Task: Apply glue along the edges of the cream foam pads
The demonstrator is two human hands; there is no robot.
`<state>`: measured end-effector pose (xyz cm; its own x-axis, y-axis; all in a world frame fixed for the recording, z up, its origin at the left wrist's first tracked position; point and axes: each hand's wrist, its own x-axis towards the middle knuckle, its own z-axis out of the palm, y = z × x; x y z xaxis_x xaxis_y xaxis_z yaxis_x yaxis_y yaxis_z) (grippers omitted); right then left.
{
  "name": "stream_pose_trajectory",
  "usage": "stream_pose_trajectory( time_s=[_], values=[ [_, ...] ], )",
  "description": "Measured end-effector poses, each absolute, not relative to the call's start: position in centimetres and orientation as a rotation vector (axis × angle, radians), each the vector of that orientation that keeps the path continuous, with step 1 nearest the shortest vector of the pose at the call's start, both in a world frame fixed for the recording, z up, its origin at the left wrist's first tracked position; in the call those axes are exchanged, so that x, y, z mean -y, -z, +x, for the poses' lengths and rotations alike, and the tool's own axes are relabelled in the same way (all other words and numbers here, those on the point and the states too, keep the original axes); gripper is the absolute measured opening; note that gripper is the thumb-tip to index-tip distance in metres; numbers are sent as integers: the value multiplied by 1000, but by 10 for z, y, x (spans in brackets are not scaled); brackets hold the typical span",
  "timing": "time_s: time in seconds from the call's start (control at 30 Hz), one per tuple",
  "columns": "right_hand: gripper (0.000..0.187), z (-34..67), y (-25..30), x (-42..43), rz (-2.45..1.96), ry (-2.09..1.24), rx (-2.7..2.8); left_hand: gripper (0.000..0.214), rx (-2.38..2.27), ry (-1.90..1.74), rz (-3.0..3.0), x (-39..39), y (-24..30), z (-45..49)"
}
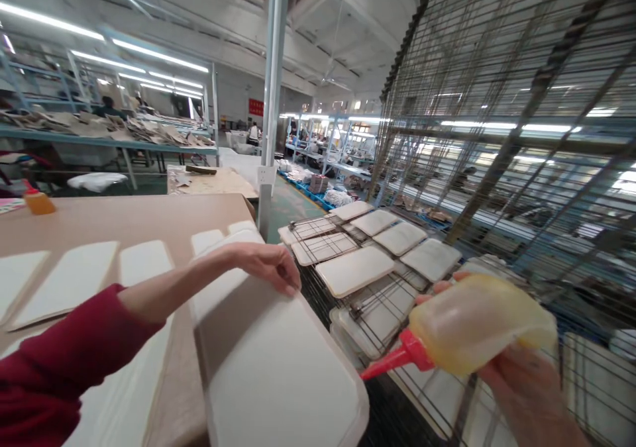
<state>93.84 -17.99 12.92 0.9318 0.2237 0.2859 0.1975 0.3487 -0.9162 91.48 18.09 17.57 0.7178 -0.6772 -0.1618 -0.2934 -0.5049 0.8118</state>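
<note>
My left hand [268, 265], in a dark red sleeve, rests palm down with fingers together on the far edge of a large white rounded panel [278, 367] lying at the right end of the brown table [129, 218]. My right hand [521, 387] grips a translucent yellowish squeeze bottle [477, 324] held sideways. Its red nozzle [392, 361] points left toward the panel's right edge without touching it. More white panels [74, 278] lie in a row on the table to the left.
A wire drying rack [368, 301] to the right holds several white panels [400, 238] on its shelves. Taller wire shelving [521, 102] rises at right. A second glue bottle [38, 202] stands at the table's far left. A steel pillar [272, 89] stands behind, with workbenches and people far off.
</note>
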Motion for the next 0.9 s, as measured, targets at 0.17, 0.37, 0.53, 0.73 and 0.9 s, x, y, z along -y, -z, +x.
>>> stream_pose_trajectory(
  time_s=[0.17,0.37,0.53,0.73,0.9],
  values=[
    [82,921,-142,192,-1157,-104,413,40,706,679,2068,-158,-181,898],
    [84,905,-150,199,-1100,-236,411,43,685,708,1994,-135,-182,882],
    [85,897,-152,207,-1102,-249,425,41,668,714,1956,-124,-183,874],
    [87,887,-157,213,-1054,-261,387,42,698,690,1987,-123,-178,870],
    [80,891,-149,219,-1055,-230,470,40,682,632,1983,-128,-176,865]
  ],
)
